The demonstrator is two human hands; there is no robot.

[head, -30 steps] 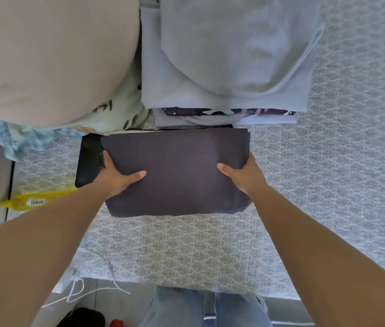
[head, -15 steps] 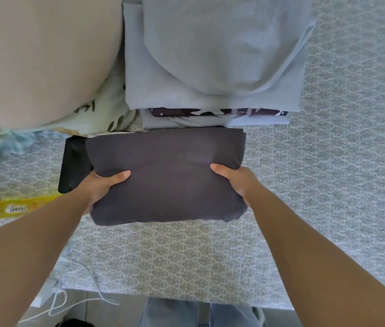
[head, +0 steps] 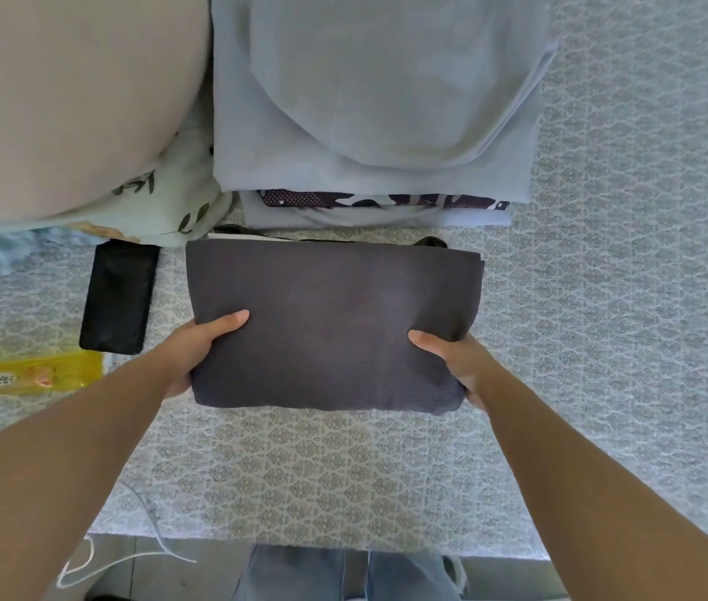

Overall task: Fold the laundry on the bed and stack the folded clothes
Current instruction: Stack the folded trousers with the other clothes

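Patterned bed [head: 604, 297]: left hand [head: 196, 349], right hand [head: 456, 362] grip folded grey garment [head: 335, 327] edges.

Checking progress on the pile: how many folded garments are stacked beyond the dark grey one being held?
3 visible: a light blue garment on top, a dark patterned one under it, and a pale blue one at the bottom. More may be hidden inside the stack.
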